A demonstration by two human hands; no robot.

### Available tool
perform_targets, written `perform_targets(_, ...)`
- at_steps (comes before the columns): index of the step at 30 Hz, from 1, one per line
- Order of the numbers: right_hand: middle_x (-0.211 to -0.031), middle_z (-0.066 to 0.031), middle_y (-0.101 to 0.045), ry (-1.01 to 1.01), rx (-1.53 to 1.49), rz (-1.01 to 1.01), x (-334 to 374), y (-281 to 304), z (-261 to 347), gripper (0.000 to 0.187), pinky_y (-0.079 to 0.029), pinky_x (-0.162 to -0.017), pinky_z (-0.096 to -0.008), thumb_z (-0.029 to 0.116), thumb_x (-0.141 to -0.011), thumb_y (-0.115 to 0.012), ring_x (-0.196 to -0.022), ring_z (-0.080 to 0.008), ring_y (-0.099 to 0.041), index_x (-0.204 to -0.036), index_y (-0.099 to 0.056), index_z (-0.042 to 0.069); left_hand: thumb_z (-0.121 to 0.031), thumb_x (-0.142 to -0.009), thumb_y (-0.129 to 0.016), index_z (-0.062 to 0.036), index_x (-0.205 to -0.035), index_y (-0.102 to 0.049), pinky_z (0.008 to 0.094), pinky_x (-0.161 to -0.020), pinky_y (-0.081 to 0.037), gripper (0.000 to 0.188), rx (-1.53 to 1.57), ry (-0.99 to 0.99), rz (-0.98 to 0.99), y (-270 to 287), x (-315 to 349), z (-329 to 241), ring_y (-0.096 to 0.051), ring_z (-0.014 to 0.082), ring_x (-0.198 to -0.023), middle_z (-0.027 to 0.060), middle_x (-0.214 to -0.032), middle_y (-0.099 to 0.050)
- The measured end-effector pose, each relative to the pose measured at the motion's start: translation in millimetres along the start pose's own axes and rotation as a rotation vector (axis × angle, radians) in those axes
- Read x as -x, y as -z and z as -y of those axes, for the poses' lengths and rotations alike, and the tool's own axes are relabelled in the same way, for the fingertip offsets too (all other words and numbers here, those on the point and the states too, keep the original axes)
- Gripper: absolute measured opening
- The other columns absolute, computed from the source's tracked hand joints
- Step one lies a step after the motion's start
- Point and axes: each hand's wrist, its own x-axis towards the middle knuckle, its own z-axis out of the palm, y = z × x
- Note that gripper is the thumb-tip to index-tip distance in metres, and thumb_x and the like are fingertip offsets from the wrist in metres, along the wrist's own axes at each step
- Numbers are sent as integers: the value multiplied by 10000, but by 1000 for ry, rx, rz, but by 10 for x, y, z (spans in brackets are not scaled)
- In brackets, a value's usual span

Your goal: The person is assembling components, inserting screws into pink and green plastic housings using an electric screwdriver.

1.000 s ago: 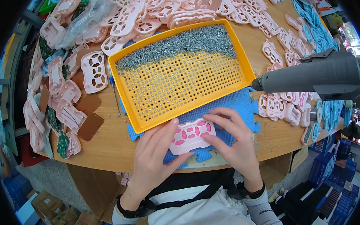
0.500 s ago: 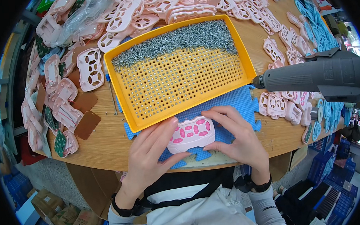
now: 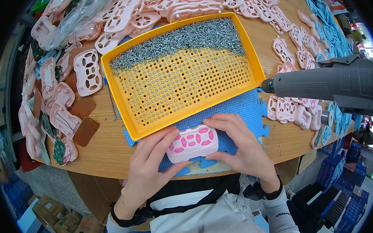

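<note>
A pale pink game-controller-shaped casing (image 3: 194, 152) with bright pink buttons facing up lies over the blue foam mat (image 3: 246, 106), close to the table's front edge. My left hand (image 3: 151, 158) grips its left end, fingers at the upper corner and thumb along the lower edge. At the other end my right hand (image 3: 240, 142) closes on it the same way, fingertips on the upper right corner and thumb below. Just beyond both hands stands a yellow tray (image 3: 194, 108) with rows of holes, many filled by screws, and a heap of loose silver screws (image 3: 182, 40) along its far side.
A grey electric screwdriver (image 3: 312, 82) reaches in from the right, its tip by the tray's corner. Pink shells (image 3: 122, 13) pile up behind the tray. More casings with green circuit boards (image 3: 59, 150) lie left. Light blue parts (image 3: 321, 18) line the right edge.
The casing and both hands appear slightly further left in the picture, as do the tray and the parts at left. Both hands keep their hold.
</note>
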Motion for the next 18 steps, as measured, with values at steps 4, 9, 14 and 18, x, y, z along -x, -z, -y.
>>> perform_targets(4,-1123,-144,-496,-42,40,-14,-6,15,61,598,-393,-900,-370,87,-646,-750,-1040,-325,-464,-1187,-505,23,-146,-570,-819,0,-1137,-567,363,-869,-442,637,-74,17,9,17,-31,-72,-538,287,-1012,121,-1120,-571)
perform_targets(9,-1115,-136,-495,-32,102,22,-46,47,69,581,-394,-876,-371,72,-635,-746,-1026,-327,-460,-1165,-513,29,-114,-582,-803,-16,-1144,-565,364,-870,-436,618,18,138,22,21,-3,-142,-524,289,-1026,124,-1120,-558)
perform_targets(14,-1141,-123,-520,41,19,14,41,-24,-22,550,-390,-898,-366,52,-649,-738,-1051,-316,-471,-1153,-519,37,-59,-615,-784,-42,-1108,-581,347,-785,-481,533,95,143,-54,-119,126,-149,-546,280,-976,136,-1144,-527)
perform_targets(18,-1106,-128,-597,-70,-325,-57,129,-89,-56,394,-445,-867,-332,5,-739,-672,-1000,-271,-574,-1115,-555,23,-9,-653,-766,-64,-1080,-591,287,-637,-512,465,140,-20,-182,-258,233,-46,-578,259,-879,160,-1129,-516)
